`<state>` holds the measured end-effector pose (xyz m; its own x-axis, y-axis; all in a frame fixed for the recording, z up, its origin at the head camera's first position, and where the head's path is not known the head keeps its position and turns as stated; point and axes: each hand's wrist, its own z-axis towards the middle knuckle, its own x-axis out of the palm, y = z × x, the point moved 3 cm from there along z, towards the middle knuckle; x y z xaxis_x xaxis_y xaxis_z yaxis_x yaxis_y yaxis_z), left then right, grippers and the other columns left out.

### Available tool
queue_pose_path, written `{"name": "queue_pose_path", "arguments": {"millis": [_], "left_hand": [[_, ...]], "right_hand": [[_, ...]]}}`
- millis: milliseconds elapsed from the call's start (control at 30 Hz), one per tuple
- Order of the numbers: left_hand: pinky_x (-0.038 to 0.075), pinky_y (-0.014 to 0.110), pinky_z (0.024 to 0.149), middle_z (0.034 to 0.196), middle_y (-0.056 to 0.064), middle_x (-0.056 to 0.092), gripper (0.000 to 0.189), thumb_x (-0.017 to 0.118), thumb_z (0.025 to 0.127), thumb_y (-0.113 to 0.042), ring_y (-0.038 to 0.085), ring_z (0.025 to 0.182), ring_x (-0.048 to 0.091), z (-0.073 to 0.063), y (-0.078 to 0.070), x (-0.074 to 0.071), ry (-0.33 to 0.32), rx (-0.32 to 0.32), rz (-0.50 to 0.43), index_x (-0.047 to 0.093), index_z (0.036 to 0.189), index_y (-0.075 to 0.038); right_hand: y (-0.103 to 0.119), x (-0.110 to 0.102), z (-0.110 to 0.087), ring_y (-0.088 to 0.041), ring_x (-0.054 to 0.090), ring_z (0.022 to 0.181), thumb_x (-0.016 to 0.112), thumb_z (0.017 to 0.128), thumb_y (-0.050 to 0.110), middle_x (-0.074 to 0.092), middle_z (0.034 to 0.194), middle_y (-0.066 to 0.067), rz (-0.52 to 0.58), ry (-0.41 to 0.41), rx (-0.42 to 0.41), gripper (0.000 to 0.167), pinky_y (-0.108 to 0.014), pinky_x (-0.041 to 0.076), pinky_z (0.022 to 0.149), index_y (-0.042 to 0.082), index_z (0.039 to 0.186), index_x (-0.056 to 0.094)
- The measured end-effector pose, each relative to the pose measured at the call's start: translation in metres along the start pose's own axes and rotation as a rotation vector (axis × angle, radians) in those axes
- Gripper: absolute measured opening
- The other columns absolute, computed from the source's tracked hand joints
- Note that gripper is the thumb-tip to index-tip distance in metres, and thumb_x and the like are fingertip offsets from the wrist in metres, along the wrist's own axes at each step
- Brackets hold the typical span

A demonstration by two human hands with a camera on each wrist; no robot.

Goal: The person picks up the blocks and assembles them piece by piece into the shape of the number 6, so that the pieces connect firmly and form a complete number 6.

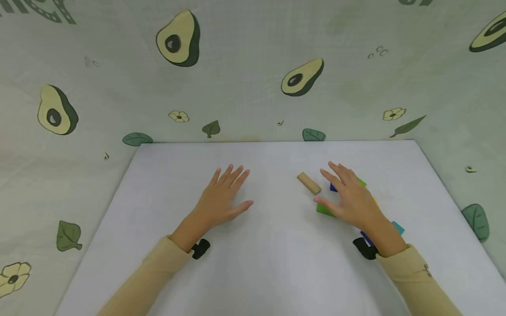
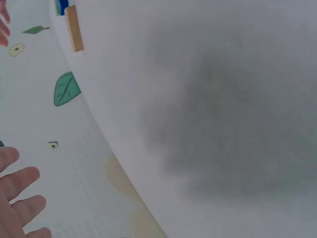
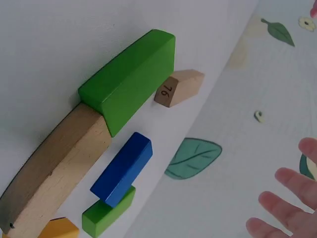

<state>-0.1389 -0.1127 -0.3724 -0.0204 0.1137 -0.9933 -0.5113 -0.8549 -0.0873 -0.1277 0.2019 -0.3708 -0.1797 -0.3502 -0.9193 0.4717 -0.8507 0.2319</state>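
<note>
My left hand [image 1: 219, 199] hovers over the white table with its fingers spread and nothing in them; its fingertips [image 2: 29, 173] show in the left wrist view. My right hand [image 1: 356, 199], also spread and holding nothing, is above a group of wooden blocks and hides part of them. A plain wooden block [image 1: 309, 183] lies just left of its fingers, marked with a number in the right wrist view. Near it is a green block [image 3: 133, 79], end to end with a long plain block [image 3: 59, 168]. A blue block [image 3: 121, 168] overlaps a light green block [image 3: 109, 213].
A yellow block [image 3: 59, 228] shows at the lower edge of the right wrist view. By the right wrist lie a teal block [image 1: 398, 228] and a dark blue block [image 1: 366, 238]. Avocado-print cloth [image 1: 245, 79] surrounds the white table [image 1: 261, 272].
</note>
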Motion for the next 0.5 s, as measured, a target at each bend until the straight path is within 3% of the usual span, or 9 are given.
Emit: {"name": "queue_pose_path", "arguments": {"millis": [167, 333, 500], "left_hand": [[0.015, 0.047, 0.114, 0.15, 0.006, 0.033, 0.075, 0.049, 0.089, -0.055, 0.027, 0.141, 0.024, 0.018, -0.014, 0.008, -0.038, -0.016, -0.101, 0.026, 0.147, -0.015], [0.024, 0.045, 0.111, 0.144, 0.009, 0.041, 0.071, 0.055, 0.089, -0.049, 0.028, 0.135, 0.035, 0.034, -0.028, 0.021, -0.092, -0.007, -0.22, 0.032, 0.144, -0.011], [0.032, 0.04, 0.107, 0.142, 0.007, 0.043, 0.071, 0.059, 0.087, -0.047, 0.024, 0.131, 0.041, 0.048, -0.043, 0.032, -0.078, -0.033, -0.348, 0.033, 0.143, -0.012]], "right_hand": [[-0.012, -0.003, 0.0, -0.044, 0.04, 0.122, 0.074, 0.075, 0.027, 0.043, 0.136, -0.023, 0.043, -0.004, 0.053, 0.062, -0.059, 0.035, 0.095, 0.002, 0.127, 0.053], [-0.026, 0.0, -0.001, -0.042, 0.035, 0.125, 0.067, 0.083, 0.026, 0.041, 0.138, -0.021, 0.094, 0.085, 0.182, 0.055, -0.06, 0.031, 0.097, 0.003, 0.13, 0.05], [-0.037, 0.005, -0.005, -0.043, 0.033, 0.127, 0.066, 0.085, 0.026, 0.039, 0.139, -0.021, 0.13, 0.106, 0.249, 0.053, -0.062, 0.032, 0.096, 0.004, 0.13, 0.049]]}}
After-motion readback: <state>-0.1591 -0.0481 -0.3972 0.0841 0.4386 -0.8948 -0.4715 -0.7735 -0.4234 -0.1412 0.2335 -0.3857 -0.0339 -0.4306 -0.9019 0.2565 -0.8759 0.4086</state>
